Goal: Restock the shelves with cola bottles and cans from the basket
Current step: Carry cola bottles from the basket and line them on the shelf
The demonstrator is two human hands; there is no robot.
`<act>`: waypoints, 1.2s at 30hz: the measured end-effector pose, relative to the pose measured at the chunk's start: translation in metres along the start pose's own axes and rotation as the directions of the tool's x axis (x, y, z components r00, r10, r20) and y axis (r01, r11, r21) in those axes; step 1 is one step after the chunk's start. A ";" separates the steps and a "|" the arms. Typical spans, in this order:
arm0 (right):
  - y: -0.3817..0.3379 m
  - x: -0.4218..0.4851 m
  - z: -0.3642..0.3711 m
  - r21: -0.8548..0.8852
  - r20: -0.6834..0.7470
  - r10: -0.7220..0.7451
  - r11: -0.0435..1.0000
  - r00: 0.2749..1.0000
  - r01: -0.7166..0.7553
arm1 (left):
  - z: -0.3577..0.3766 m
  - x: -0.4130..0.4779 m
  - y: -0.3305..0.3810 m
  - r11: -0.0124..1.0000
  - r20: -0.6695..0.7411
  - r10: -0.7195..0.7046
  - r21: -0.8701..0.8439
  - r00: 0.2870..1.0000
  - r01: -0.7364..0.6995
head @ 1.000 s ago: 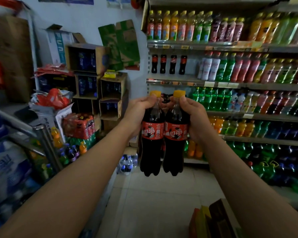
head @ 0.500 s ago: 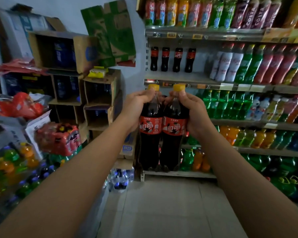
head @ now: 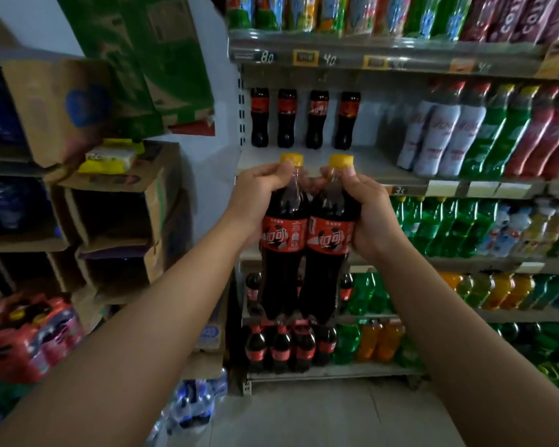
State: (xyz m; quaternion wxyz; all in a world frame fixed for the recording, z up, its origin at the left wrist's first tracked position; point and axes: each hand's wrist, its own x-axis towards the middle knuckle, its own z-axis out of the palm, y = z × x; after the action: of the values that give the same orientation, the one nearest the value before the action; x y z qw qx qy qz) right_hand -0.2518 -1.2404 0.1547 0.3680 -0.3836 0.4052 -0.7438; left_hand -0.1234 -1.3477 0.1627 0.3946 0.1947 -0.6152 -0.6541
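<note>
**Two cola bottles held up in front of the cola shelf**

Head view: both bare arms reach forward. The left hand (head: pixel 255 201) wraps the neck and shoulder of the left bottle (head: pixel 283 240), its grip curled tight just under the yellow cap (head: pixel 291 159). The right hand (head: pixel 371 214) holds the right bottle (head: pixel 328 243) the same way, fingers round the neck and palm against the red label. The two large bottles hang upright, side by side and touching, full of dark cola.

They are in the air in front of the cola shelf (head: pixel 378 167), with their caps level with its front edge and their bodies below it. On that shelf, at the back left, four small cola bottles (head: pixel 304 119) stand in a row, apart from one another. To their right on the same shelf are white bottles (head: pixel 439 137), then green and red ones.

Below the cola shelf, green bottles (head: pixel 433 227) fill the next level. On the lowest level, more short cola bottles (head: pixel 281 346) stand behind the bases of the two held ones. Left of the cola shelf, open cardboard boxes (head: pixel 117 204) are stacked against the wall. Below them lies a red shrink-wrapped pack (head: pixel 29 340).
</note>
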 end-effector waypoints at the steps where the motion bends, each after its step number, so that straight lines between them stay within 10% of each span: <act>1: 0.003 0.024 -0.008 -0.005 0.017 0.000 1.000 1.000 0.000 | 0.000 0.022 -0.004 1.000 -0.009 0.014 0.001 1.000 -0.014; 21: -0.013 0.316 -0.041 0.074 0.452 -0.290 0.955 0.844 0.288 | -0.030 0.271 0.028 0.896 0.058 0.437 0.058 0.898 -0.440; 36: 0.024 0.385 -0.040 -0.159 0.369 -0.292 0.916 0.883 0.369 | -0.080 0.348 -0.003 0.832 0.122 0.492 0.223 0.862 -0.507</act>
State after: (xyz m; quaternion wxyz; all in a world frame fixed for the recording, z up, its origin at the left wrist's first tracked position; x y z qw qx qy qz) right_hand -0.4485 -1.5677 0.2238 0.2532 -0.6080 0.3458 -0.6684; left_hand -0.2784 -1.6633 0.2273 0.5057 0.0553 -0.7328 -0.4519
